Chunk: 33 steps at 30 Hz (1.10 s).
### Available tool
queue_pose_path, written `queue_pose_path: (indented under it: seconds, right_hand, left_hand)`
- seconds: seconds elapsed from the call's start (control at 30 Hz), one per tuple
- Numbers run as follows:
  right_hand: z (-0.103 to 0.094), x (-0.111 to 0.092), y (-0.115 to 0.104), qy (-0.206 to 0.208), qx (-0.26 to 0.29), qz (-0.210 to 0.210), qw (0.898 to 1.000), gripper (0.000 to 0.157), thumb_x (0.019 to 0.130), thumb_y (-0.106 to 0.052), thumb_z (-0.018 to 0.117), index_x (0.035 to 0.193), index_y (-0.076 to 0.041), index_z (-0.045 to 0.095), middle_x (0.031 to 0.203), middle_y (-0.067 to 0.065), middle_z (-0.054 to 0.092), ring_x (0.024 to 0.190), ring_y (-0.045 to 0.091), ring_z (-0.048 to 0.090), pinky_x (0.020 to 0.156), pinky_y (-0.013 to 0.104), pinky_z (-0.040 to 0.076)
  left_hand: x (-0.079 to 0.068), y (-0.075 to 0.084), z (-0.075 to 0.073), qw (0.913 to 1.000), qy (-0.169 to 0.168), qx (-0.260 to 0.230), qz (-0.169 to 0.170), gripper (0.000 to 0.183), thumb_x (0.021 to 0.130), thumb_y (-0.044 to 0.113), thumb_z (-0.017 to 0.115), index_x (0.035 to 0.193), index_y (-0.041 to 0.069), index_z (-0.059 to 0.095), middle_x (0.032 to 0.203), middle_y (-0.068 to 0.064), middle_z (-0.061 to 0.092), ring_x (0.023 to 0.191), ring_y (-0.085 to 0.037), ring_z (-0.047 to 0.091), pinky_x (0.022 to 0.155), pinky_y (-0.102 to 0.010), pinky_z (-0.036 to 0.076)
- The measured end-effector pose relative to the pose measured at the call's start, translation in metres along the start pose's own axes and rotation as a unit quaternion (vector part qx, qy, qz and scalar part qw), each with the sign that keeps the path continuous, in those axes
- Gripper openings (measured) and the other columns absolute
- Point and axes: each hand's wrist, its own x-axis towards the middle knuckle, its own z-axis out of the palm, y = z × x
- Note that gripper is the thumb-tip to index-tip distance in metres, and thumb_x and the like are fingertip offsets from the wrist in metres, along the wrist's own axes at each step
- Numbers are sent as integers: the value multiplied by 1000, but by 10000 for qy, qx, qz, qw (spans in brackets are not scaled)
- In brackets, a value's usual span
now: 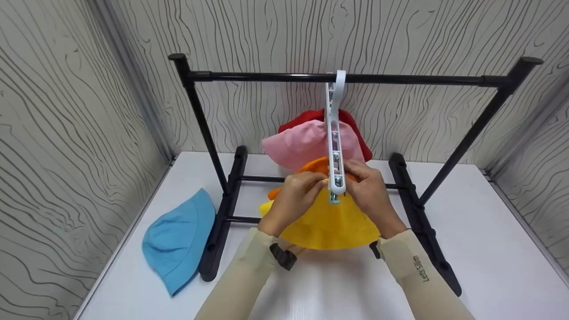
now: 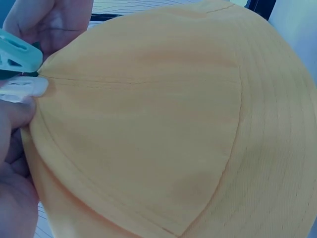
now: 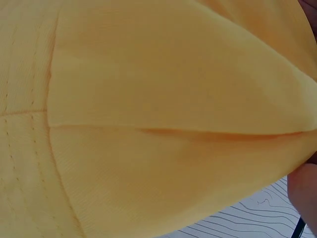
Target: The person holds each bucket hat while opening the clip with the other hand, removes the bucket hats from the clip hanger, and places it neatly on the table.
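Far L: pale patterned wall (image 1: 53,178), wavy dark lines all over. Next, blue hat (image 1: 180,242) lying on the white table (image 1: 502,249), brim edge right by the L foot of the blk rack (image 1: 266,77).

Into the middle now: L hand (image 1: 295,195), beige sleeve (image 1: 249,271), blk strap (image 1: 283,256) at the wrist. Its fingers are in narrow, pinching the yellow hat (image 1: 329,226) at the top of the crown. That hat's front & centre, below the near end of the white hanger (image 1: 332,116), brim down between the wrists. L wrist cam has the close-up: peak of the crown betw. the two arms of a clip (image 2: 20,53), one arm greenish, one white, fingers of both hands right up beside it. Clip fully closed or not? Can't tell.

Behind the yellow, front to back: orange hat (image 1: 313,165), pink hat (image 1: 293,142), red hat (image 1: 362,146), all under the hanger, which hooks over the rack's top bar.

Just R of the hanger: R hand (image 1: 371,191), also narrow, pinching the yellow hat's top; some fingertips hidden. R sleeve (image 1: 413,266) has dk lettering. Far R, the rack's other foot (image 1: 426,231) on the table.
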Motion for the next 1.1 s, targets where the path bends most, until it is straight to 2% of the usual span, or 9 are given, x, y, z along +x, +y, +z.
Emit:
queue_pose_path:
  seconds: [0.33, 0.5, 0.8, 1.1]
  right_hand:
    - [2, 1, -1, 276, -109, 105, 9995, 33, 84, -14, 64, 116, -7, 61, 101, 6, 63, 88, 16, 55, 81, 19, 49]
    - [2, 2, -1, 273, -169, 236, 9992, 35, 85, -20, 62, 118, -10, 60, 102, 6, 62, 84, 18, 54, 73, 20, 51]
    - [3, 2, -2, 392, -127, 385, 9984, 36, 84, -25, 63, 117, -10, 61, 102, 4, 63, 83, 18, 54, 70, 20, 51]
    - [5, 1, -2, 446, 160, 517, 9975, 37, 84, -25, 63, 117, -10, 61, 103, 5, 61, 84, 19, 53, 68, 20, 51]
  left_hand:
    - [-1, 0, 1, 10000, 32, 35, -40, 32, 86, 29, 53, 108, 10, 66, 102, 1, 66, 92, -5, 59, 85, -14, 43]
    - [-1, 1, 1, 9999, 39, -18, -139, 31, 86, 27, 55, 110, 11, 65, 103, 2, 66, 93, -4, 59, 86, -14, 43]
    - [-1, 1, 2, 9995, 1, 9, -305, 28, 86, 25, 57, 110, 14, 65, 104, 4, 65, 94, -3, 58, 87, -14, 43]
    - [-4, -1, 4, 9996, 13, 164, -219, 26, 86, 22, 58, 109, 12, 66, 103, 2, 66, 96, -5, 59, 87, -14, 42]
